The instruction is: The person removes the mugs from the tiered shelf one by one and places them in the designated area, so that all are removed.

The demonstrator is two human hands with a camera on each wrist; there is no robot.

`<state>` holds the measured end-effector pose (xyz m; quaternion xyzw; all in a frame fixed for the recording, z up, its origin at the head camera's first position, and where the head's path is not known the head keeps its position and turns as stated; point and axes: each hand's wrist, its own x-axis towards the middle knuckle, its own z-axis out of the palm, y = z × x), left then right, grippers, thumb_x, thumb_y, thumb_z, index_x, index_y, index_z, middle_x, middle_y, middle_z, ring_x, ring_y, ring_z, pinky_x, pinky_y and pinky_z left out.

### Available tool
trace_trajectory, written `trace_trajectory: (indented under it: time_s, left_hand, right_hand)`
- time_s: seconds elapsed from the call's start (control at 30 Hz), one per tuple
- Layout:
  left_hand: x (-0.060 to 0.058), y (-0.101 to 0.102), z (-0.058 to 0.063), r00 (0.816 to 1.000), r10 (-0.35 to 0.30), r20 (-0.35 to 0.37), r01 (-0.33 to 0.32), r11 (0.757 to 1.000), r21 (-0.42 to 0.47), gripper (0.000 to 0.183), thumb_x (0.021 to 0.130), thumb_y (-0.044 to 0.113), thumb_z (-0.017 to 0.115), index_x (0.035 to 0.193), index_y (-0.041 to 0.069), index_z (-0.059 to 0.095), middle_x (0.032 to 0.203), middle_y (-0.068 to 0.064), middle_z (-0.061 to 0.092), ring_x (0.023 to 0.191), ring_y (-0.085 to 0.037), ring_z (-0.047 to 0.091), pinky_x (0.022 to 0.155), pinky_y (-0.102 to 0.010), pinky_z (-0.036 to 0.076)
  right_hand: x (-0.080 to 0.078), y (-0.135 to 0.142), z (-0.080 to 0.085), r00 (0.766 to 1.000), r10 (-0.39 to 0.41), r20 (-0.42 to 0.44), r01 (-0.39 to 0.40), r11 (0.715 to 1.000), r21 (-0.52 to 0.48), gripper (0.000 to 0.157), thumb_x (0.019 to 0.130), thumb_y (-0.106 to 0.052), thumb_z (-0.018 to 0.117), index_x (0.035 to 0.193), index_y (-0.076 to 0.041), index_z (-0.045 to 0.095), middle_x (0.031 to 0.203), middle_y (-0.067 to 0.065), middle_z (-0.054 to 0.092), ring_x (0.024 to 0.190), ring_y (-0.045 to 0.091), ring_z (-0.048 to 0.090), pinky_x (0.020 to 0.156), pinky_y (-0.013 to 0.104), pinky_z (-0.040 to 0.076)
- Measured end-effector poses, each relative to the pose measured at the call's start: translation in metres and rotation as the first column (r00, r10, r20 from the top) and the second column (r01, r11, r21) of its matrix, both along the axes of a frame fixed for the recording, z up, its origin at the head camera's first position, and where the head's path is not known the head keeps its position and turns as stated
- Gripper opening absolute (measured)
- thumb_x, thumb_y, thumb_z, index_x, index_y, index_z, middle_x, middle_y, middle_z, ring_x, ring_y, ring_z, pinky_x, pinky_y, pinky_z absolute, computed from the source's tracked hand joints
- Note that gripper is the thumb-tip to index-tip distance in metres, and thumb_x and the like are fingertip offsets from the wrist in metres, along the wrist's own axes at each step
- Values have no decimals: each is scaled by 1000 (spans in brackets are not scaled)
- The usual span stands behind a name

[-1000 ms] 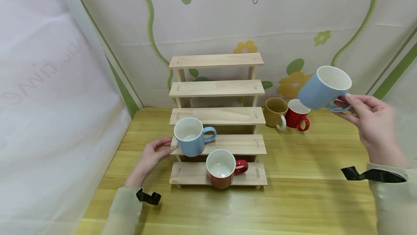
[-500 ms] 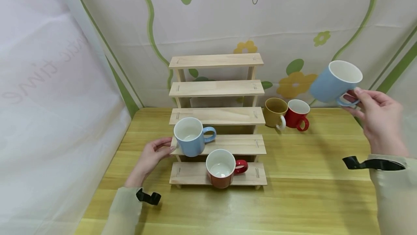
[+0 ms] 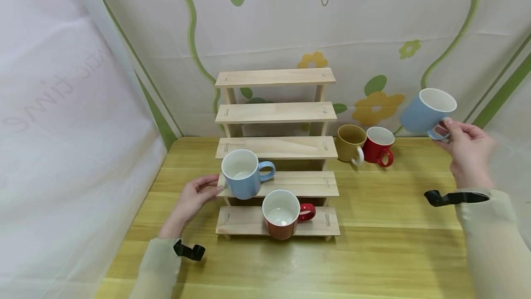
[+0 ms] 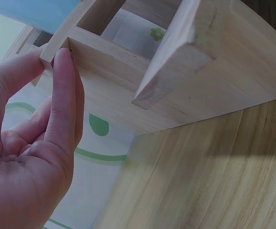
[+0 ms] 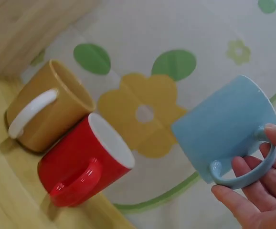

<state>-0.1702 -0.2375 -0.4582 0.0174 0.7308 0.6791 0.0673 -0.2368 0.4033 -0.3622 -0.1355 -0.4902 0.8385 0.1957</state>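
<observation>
My right hand [image 3: 470, 154] grips a light blue mug [image 5: 228, 126] by its handle, tilted in the air at the right. In the left wrist view, thumb and fingers of my left hand [image 4: 42, 124] pinch the end of a board of the wooden tiered shelf [image 3: 275, 147]. Another light blue mug [image 3: 241, 174] stands on the second step from the bottom, close to that hand. On the lowest step is a mug with a white inside and a red handle [image 3: 282, 213].
A mustard mug with a white handle [image 3: 351, 143] and a red mug [image 3: 379, 145] stand side by side on the wooden table [image 3: 386, 243], right of the shelf. Behind them hangs a white cloth [image 3: 265, 22] printed with flowers.
My right hand with the light blue mug first moved right and up, then came slightly down and back left. The left hand and the shelf have stayed put.
</observation>
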Motion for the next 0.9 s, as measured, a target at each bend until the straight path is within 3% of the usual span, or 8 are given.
trace_trajectory:
  time_s: [0.23,0.57,0.9]
  left_hand:
    - [0,-1,0,1000,-3,8,3,1000,-2,48,97,5,71,137,-13,52,121,-22,61,96,-17,69,89,-36,59]
    - [0,0,2,1000,1,5,-1,1000,-2,47,96,3,70,137,-13,52,121,-22,62,95,-18,69,87,-35,60]
    - [-1,0,1,1000,0,-2,0,1000,8,46,96,2,70,136,-13,53,120,-21,63,94,-18,69,86,-35,60]
  right_hand:
    - [-7,4,-30,998,-32,55,30,999,27,19,87,-6,80,99,1,67,91,6,76,82,15,74,61,30,62]
    - [-13,4,-69,980,-82,184,79,997,25,8,89,-5,79,90,-2,72,85,3,75,77,13,74,60,29,61]
    - [-14,-5,-92,960,-147,239,146,989,19,11,88,-4,80,89,-1,70,83,0,73,74,12,74,53,27,60]
